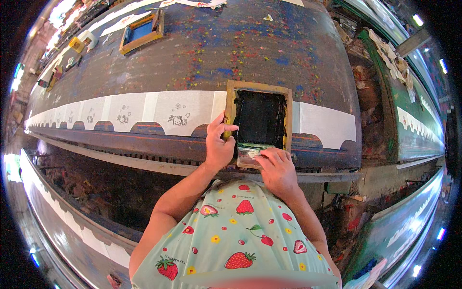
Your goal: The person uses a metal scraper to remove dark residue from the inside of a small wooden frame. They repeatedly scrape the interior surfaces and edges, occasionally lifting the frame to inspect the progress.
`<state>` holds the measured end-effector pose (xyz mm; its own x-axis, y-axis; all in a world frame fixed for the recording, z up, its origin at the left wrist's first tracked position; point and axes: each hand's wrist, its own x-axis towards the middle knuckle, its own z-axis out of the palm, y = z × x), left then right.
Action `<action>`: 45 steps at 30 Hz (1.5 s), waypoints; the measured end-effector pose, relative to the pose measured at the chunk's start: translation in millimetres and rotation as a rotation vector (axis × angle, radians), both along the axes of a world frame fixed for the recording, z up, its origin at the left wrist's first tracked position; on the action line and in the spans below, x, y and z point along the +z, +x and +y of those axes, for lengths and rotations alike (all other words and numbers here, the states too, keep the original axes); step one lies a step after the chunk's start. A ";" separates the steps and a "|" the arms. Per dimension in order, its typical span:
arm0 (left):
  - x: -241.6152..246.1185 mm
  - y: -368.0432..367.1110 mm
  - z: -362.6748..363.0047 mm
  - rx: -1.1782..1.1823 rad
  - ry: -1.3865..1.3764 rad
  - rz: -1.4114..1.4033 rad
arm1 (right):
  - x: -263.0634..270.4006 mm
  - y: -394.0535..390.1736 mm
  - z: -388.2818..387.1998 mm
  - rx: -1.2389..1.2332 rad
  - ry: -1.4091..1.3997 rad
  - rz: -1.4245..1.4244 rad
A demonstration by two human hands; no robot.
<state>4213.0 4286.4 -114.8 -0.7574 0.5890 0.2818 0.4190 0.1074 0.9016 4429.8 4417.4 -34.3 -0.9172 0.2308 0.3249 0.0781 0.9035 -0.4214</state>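
A wooden-framed printing screen (259, 86) with black ink over its mesh lies on white fabric pieces at the table's near edge. My left hand (220, 144) is at the frame's left side, its fingers on the wood and one finger reaching over the inner edge. My right hand (278, 166) grips a flat squeegee (249, 155) at the near end of the screen. To the left, a row of white fabric pieces (158, 108) with scalloped edges bears black cartoon-cat outlines. A white fabric piece (326, 123) without a visible print lies to the right.
Farther back on the paint-spotted table (216, 47) lies another wooden frame (142, 32) with blue mesh. A yellow container (76, 44) and a white container (88, 39) stand at the far left. A green table (415, 133) with fabric strips runs along the right.
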 end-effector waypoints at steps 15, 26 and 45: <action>-5.5 -19.6 -6.1 -0.062 -0.005 -0.187 | 43.6 -90.9 123.8 0.197 -0.168 -0.440; 8.6 -29.4 -2.4 -0.111 -0.014 -0.266 | 24.6 -125.6 137.9 -0.010 -0.018 -0.253; 5.3 -9.4 -7.5 -0.067 -0.136 0.013 | 13.9 1.2 1.4 0.024 -0.134 -0.211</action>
<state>4203.6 4278.8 -109.5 -0.7119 0.6715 0.2057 0.4408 0.1993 0.8752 4431.0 4418.8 -20.4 -0.9673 0.2360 0.0932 0.1562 0.8433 -0.5143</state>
